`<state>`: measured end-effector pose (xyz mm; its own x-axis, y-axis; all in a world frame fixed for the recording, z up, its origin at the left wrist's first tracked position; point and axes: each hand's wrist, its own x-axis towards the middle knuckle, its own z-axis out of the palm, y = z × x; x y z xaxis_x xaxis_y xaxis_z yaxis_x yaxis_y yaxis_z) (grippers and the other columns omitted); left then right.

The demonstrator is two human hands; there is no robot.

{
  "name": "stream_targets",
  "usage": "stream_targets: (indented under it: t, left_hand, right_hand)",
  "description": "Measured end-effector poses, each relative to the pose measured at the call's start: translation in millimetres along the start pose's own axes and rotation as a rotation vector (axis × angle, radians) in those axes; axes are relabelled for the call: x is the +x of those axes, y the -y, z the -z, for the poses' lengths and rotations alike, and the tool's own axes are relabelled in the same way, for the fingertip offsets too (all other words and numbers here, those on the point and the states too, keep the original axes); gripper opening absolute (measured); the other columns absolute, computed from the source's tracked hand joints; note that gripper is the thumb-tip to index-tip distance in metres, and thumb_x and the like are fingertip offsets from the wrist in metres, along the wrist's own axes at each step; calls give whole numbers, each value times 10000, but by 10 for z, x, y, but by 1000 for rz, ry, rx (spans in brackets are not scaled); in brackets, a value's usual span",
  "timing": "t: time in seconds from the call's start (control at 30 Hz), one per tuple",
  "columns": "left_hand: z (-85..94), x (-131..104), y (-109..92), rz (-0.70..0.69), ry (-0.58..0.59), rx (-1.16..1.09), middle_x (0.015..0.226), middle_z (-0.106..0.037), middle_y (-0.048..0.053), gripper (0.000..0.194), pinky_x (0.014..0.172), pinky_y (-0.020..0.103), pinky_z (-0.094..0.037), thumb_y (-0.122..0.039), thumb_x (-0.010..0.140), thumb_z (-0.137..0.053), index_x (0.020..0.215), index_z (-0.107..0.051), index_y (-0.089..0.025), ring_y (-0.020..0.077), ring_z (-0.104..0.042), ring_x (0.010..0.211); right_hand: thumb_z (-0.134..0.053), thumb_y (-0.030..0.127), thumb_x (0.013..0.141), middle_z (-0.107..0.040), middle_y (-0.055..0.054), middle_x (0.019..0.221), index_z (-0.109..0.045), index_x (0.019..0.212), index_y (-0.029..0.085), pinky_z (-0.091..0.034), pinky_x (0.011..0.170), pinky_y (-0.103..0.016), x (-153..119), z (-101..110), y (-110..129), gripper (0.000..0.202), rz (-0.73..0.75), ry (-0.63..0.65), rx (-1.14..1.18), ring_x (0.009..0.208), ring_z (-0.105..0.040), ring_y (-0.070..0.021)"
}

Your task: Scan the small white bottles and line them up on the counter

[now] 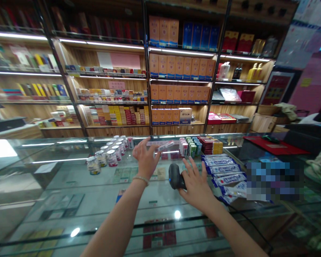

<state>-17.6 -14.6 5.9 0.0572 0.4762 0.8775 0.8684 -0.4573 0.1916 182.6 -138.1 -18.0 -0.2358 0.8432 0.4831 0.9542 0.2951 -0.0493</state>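
Note:
My left hand point(146, 159) is over the glass counter, its thumb and a finger at the near end of a small white tube-like pack point(166, 146), which seems pinched there. My right hand point(197, 182) has its fingers spread over the handle of a black barcode scanner point(174, 176); the palm hides part of the handle. Left of my left hand are several white-lidded jars point(112, 158). Beyond my right hand stand small pink and green tubes point(188, 146) and a stack of red and yellow packs point(210, 145). Blue and white long packets point(222, 168) lie to its right.
The glass counter point(96, 203) spans the foreground, with flat packs under its glass. A black cable point(253, 226) runs toward the lower right. A red mat point(275, 145) lies at the right. Shelves behind hold orange boxes point(173, 93), blue boxes point(200, 35) and many small packs.

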Motion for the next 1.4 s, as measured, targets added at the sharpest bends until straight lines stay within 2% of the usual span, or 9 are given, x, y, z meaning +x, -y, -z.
stream_targets:
  t: [0.17, 0.37, 0.47, 0.67, 0.8, 0.93, 1.13, 1.4]
  left_hand:
    - [11, -2, -9, 14, 18, -28, 1425, -488, 95, 131, 1166, 581, -266, -313, 858, -698, 980, -715, -268, 326, -417, 1363]
    - [14, -8, -12, 26, 25, -27, 1425, -485, 102, 130, 1161, 584, -274, -300, 859, -700, 982, -718, -264, 328, -418, 1360]
    - [14, -8, -11, 30, 27, -31, 1432, -481, 100, 136, 1163, 583, -268, -299, 852, -707, 983, -720, -264, 330, -412, 1366]
    - [27, -7, -19, 29, 23, -14, 1427, -488, 98, 141, 1156, 582, -268, -309, 850, -710, 986, -724, -273, 333, -421, 1357]
    - [27, -8, -19, 23, 16, -17, 1416, -495, 105, 134, 1153, 574, -279, -321, 863, -696, 983, -722, -268, 329, -429, 1350]
    - [26, -11, -6, 20, 6, -15, 1410, -503, 105, 138, 1147, 577, -277, -349, 869, -689, 977, -724, -270, 331, -436, 1342]
    - [12, -15, 16, 24, 13, -7, 1410, -495, 112, 154, 1145, 573, -291, -353, 866, -694, 989, -728, -267, 333, -437, 1343]
    - [-20, -31, -19, 71, 74, -33, 1473, -454, 107, 165, 1130, 587, -297, -360, 848, -717, 995, -746, -289, 348, -411, 1377]
  right_hand:
    - [-658, 453, 832, -292, -144, 1637, -659, 1111, 161, -22, 1205, -686, -4, 34, -7, 404, 4, 74, 12, 1533, -173, -359]
    - [-627, 662, 832, -324, -189, 1613, -669, 1177, 160, -35, 1196, -692, 6, 107, -55, 611, 0, 103, 5, 1526, -203, -368]
    - [-569, 702, 857, -331, -196, 1608, -677, 1188, 160, -46, 1197, -680, 61, 149, -116, 644, -30, 95, 5, 1522, -221, -357]
    - [-454, 564, 977, -395, -161, 1584, -584, 1355, 192, -89, 1182, -671, 448, 179, -162, 547, -143, -35, -8, 1500, -268, -335]
    - [-511, 454, 967, -348, -159, 1610, -509, 1437, 214, -99, 1155, -701, 778, 163, -98, 528, -168, -55, -19, 1506, -234, -359]
    - [-516, 425, 959, -335, -178, 1612, -495, 1456, 215, -122, 1147, -696, 988, 95, -55, 540, -175, -65, 2, 1506, -222, -370]
    - [-530, 415, 955, -326, -130, 1626, -544, 1427, 287, -207, 1136, -652, 1049, -5, -83, 490, -218, -74, 91, 1506, -226, -357]
    - [-586, 358, 928, -420, -45, 1577, -595, 1372, 388, -230, 1131, -565, 1010, 5, -122, 445, -170, -262, 179, 1460, -286, -330]
